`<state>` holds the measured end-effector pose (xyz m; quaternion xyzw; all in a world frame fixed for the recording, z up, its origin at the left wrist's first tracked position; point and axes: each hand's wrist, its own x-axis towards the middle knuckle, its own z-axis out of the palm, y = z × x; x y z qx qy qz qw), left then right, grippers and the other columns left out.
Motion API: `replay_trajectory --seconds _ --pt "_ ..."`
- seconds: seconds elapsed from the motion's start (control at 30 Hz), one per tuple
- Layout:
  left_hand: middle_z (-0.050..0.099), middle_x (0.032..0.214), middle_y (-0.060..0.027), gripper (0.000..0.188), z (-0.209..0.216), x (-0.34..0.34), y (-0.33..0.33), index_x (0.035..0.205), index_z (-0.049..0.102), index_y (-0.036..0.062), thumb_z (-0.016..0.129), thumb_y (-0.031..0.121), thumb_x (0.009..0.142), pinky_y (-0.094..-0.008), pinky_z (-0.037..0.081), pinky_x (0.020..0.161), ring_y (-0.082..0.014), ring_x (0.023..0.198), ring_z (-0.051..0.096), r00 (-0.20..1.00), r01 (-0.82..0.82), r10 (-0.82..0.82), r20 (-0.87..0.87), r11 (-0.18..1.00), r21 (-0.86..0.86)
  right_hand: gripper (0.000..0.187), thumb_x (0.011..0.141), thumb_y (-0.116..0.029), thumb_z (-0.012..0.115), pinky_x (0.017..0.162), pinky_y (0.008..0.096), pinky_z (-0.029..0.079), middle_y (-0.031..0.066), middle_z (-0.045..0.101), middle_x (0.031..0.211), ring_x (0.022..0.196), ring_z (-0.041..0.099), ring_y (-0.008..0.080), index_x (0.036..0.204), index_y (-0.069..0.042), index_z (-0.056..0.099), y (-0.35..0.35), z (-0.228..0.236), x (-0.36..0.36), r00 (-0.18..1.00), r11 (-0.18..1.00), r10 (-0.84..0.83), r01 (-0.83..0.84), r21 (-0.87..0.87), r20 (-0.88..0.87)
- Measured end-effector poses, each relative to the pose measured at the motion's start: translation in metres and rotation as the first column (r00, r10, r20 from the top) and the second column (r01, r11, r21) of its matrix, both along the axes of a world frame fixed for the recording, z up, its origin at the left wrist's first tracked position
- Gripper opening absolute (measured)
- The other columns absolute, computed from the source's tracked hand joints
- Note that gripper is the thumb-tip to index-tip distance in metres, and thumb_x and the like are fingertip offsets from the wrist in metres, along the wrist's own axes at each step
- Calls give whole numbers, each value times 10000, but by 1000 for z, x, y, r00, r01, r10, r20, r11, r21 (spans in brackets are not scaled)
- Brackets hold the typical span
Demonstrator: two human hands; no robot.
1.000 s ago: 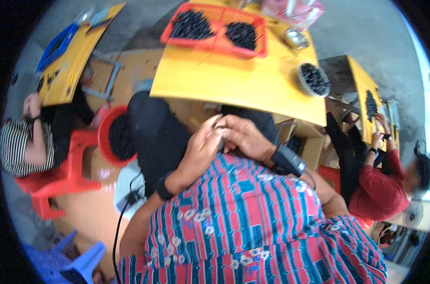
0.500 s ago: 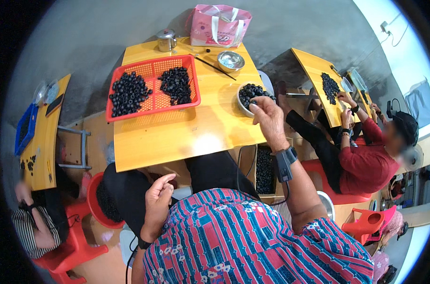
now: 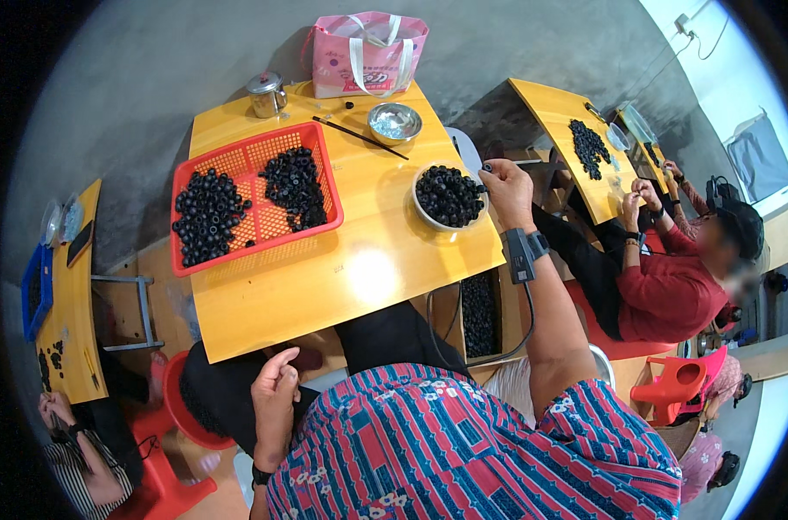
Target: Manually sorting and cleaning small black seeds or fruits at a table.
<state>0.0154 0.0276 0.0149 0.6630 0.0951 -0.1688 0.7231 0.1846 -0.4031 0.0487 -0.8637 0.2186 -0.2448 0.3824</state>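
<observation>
A pink-and-teal striped shirt (image 3: pixel 472 442) with small white flowers (image 3: pixel 310 477) is worn over black trousers (image 3: pixel 394 338). The left wristband (image 3: pixel 260 475) is dark; the right strap (image 3: pixel 540 243) carries a boxy grey module (image 3: pixel 520 258) with a thin dark cable (image 3: pixel 531 314).

From the distance I have the right arm (image 3: pixel 557 325) reaching forward, beside the right side of the yellow table (image 3: pixel 290 305). The right hand (image 3: pixel 509 192) is at that side's edge, its back turned upward, the thumb and index finger pinched together. My left hand (image 3: pixel 274 400) is just in front of the table's near edge, close to its left corner; the fingers are loosely curled, and its palm is hidden from me.
</observation>
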Motion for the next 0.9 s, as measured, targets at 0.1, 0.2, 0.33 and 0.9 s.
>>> replay_trajectory --seconds 0.1,0.2,0.33,0.9 --pt "496 809 29 299 3 6 -3 1176 557 -6 512 131 915 -195 365 562 -44 627 420 1000 14 -14 -20 1000 10 233 756 -160 671 668 332 493 140 657 740 690 637 239 944 -23 690 0 0 9 981 983 49 -80 -164 -189" --pt "487 799 31 304 4 9 -6 1179 556 -6 515 141 916 -198 366 566 -44 630 418 999 21 -21 -28 1000 17 208 787 -149 622 725 346 494 175 671 827 782 653 281 933 -20 695 -14 -17 16 989 951 84 -117 -287 -125" --pt "474 783 34 306 3 9 -1 1176 556 -10 510 149 920 -197 362 564 -51 625 416 999 1 0 -38 1000 15 196 805 -128 593 760 339 490 181 673 876 830 654 282 928 -14 694 -23 -20 19 982 991 126 -131 -27 -139" --pt "454 754 62 302 4 17 14 1187 560 1 513 44 891 -161 317 574 -16 655 394 999 29 -28 19 998 -60 125 821 15 606 761 246 463 81 650 898 861 606 139 938 32 647 146 51 8 755 754 654 -655 43 45"
